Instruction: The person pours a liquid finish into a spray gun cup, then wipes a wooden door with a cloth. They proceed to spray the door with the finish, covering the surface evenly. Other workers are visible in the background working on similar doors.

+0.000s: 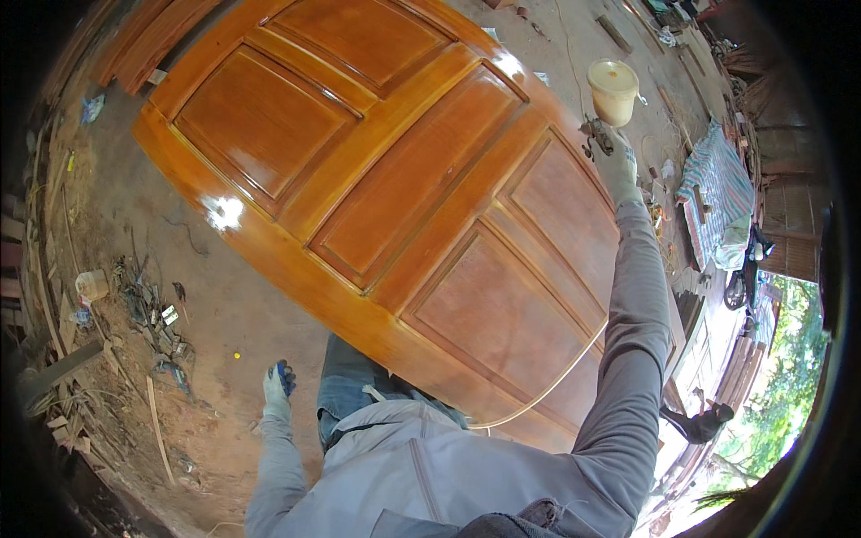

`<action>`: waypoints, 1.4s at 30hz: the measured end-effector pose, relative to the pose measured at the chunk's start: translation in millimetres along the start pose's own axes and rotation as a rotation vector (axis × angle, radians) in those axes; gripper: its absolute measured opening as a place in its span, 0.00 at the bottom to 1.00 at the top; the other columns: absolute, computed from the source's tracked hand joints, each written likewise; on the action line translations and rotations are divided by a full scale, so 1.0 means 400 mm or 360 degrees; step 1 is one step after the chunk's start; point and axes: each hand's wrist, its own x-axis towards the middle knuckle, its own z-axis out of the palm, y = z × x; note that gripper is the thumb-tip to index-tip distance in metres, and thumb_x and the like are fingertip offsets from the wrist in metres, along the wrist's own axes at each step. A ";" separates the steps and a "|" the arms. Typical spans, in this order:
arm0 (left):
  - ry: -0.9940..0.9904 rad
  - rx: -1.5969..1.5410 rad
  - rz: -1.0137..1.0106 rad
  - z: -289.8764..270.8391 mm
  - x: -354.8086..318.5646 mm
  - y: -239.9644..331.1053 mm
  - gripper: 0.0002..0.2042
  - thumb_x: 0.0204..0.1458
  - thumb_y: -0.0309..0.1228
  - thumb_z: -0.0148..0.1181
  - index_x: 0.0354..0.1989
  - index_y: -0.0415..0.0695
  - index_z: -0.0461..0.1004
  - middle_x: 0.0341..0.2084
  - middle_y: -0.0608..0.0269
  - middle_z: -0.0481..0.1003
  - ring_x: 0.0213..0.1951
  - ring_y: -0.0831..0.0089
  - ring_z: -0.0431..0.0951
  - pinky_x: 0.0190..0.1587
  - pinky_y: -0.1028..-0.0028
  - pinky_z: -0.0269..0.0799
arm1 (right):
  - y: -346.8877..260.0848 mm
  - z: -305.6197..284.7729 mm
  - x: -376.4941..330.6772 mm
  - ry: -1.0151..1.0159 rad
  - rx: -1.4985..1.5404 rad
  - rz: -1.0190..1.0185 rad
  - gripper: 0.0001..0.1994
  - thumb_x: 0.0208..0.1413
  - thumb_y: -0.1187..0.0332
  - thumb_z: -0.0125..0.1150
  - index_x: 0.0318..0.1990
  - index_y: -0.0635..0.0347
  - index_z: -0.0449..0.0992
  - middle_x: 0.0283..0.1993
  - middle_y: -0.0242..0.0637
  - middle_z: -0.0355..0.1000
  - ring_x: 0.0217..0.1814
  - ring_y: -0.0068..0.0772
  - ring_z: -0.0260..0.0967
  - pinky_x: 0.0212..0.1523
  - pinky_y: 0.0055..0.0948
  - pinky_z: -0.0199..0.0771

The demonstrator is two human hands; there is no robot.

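Note:
My right hand (617,166), in a pale glove, reaches out over the far right edge of a glossy orange-brown wooden panel door (430,170). It is closed around a spray gun (596,134), topped by a cream cup (614,90). A thin pale hose (547,392) curves across the near end of the door, from my right arm to my waist. Low at my left side hangs my left hand (279,390), in a pale glove with blue on the fingers. Its fingers look loosely bent, with nothing visible in them, away from the door.
Scrap wood and debris (157,323) litter the dirt floor at left, near a small pale container (91,286). Reddish boards (148,45) lie at the far left. A striped sheet (717,193) and a dark motorbike part (700,421) are at right.

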 end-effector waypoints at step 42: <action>0.0089 0.0125 -0.0344 0.011 -0.003 0.006 0.10 0.56 0.40 0.60 0.42 0.52 0.74 0.24 0.68 0.73 0.21 0.71 0.73 0.20 0.69 0.66 | -0.385 0.117 0.388 -0.0119 0.2185 0.0639 0.17 0.57 0.65 0.73 0.48 0.66 0.77 0.36 0.36 0.78 0.28 0.28 0.77 0.28 0.28 0.81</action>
